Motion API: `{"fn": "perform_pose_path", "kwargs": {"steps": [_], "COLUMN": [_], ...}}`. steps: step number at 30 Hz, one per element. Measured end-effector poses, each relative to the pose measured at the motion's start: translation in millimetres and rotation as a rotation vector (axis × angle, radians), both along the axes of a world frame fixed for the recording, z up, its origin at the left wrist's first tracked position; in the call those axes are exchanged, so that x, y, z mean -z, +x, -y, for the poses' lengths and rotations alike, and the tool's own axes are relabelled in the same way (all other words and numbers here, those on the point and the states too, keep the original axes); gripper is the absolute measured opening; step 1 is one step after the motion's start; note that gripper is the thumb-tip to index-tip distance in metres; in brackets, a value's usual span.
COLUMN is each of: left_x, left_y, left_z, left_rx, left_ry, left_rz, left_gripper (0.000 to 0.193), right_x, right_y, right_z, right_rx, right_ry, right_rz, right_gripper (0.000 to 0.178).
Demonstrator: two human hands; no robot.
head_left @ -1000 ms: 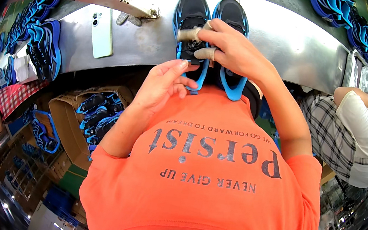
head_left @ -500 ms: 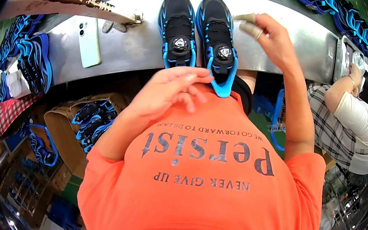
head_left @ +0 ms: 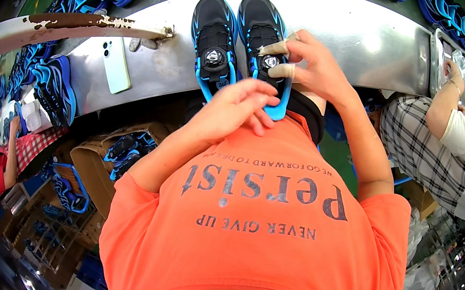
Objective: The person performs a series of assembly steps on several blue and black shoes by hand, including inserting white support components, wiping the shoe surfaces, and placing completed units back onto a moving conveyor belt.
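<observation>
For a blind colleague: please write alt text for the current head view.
A person's right hand, with beige finger covers, is at the round dial of the right one of two black-and-blue shoes on a metal table; the left hand is by that shoe's heel. A pale green phone lies to the left.

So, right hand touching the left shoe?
Apart: the head view shows the right hand over the right shoe, with a strip of that shoe between it and the left shoe.
</observation>
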State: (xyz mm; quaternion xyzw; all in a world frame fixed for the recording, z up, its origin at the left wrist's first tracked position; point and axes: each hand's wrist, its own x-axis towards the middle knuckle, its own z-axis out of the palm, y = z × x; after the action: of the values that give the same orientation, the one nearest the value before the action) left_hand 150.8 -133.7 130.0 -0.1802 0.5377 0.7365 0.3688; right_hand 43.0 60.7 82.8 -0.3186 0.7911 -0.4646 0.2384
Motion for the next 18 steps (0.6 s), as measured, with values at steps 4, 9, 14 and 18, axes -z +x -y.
{"fn": "perform_pose_path", "kwargs": {"steps": [4, 9, 14, 18], "left_x": [-3.4, 18.2, 18.0, 22.6], "left_y": [-27.9, -69.4, -83.2, -90.1], "left_z": [10.9, -8.6, -5.9, -5.5], "left_rx": [0.319, 0.749, 0.863, 0.894], "left_ry": [-1.026, -1.311, -1.108, -1.073], "left_rz": [-0.960, -0.858, -1.076, -1.219], "left_gripper": [0.026, 0.044, 0.036, 0.031], "right_x": [6.7, 25.9, 49.1, 50.0], "right_y": [3.5, 24.1, 34.6, 32.4], "right_z": [-8.1, 14.4, 15.5, 13.3], "right_rx": [0.154, 0.148, 0.213, 0.222], "right_ry": [-0.100, -0.070, -0.044, -0.040], "right_rz": [-0.173, -0.214, -0.237, -0.213], "right_gripper": [0.067, 0.076, 0.070, 0.070]}}
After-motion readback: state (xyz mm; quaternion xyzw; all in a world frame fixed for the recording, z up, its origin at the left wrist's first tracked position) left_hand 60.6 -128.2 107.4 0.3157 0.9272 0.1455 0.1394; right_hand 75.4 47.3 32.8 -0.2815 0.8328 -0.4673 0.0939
